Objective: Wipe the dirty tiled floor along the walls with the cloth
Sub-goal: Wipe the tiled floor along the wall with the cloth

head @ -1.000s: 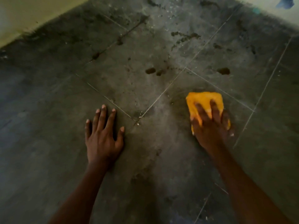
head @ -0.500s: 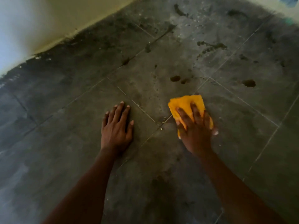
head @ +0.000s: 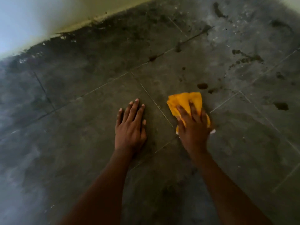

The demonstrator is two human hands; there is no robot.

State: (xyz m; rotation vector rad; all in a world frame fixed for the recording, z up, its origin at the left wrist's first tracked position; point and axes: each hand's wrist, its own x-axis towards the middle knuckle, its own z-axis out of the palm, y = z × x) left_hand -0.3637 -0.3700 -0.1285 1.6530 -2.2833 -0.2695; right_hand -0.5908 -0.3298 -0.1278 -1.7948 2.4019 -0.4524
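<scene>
A folded yellow cloth lies on the dark grey tiled floor near a crossing of grout lines. My right hand presses down on the cloth, fingers spread over its near half. A hand's width to the left of it, my left hand rests flat on the bare tile, fingers apart, holding nothing. Dark dirt spots sit just beyond the cloth.
A pale yellowish wall runs along the upper left, with a black grimy band at its foot. More dark blotches and a smeared trail mark the tiles at the right. A second pale wall shows at the top right corner.
My right hand has slid the cloth leftward across the tile, closer to my left hand. The view has shifted, showing more of the left wall.
</scene>
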